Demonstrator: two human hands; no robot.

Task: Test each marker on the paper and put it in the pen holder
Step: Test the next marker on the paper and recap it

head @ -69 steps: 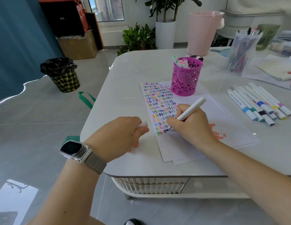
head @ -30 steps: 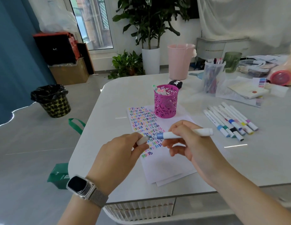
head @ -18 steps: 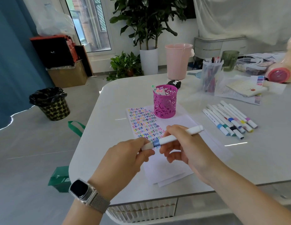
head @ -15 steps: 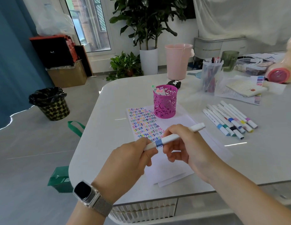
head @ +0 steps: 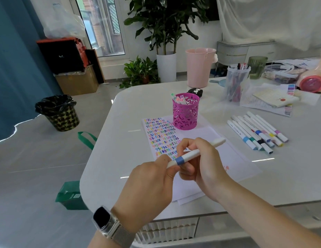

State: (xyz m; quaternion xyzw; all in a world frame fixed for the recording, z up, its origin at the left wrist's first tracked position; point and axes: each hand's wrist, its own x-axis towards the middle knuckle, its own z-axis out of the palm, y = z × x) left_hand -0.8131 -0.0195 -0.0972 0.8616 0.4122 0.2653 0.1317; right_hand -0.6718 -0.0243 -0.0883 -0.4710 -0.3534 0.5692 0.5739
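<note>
**Both hands on one marker above a pale, glossy counter**

The counter point(head: 120, 158) is white and shiny, with rounded corners and window glare across its top. It stands on a grey tiled floor point(head: 39, 167). Behind it are a blue curtain point(head: 16, 59), a tall plant in a white pot point(head: 166, 67), a pink bin point(head: 199, 67) and a black-lined waste basket point(head: 57, 112). A green bag point(head: 71, 195) lies on the floor by the counter's near corner.

On the counter, the paper point(head: 160, 136) is covered in rows of coloured squiggles. The pink pen holder point(head: 185, 113) stands on its far edge with several markers inside. A row of spare markers point(head: 254, 133) lies to the right, well apart from the paper.

The right hand point(head: 202, 163) grips the marker point(head: 189, 155) by its barrel, held above the paper. The left hand point(head: 150, 183) pinches the marker's near end, beside the blue band.

The left fingers hide that near end, so whether the cap is fully seated cannot be told. A clear cup of pens point(head: 236, 83) and the papers at the far right are blurred, and the right edge cuts off a red-lidded object point(head: 310, 84).
</note>
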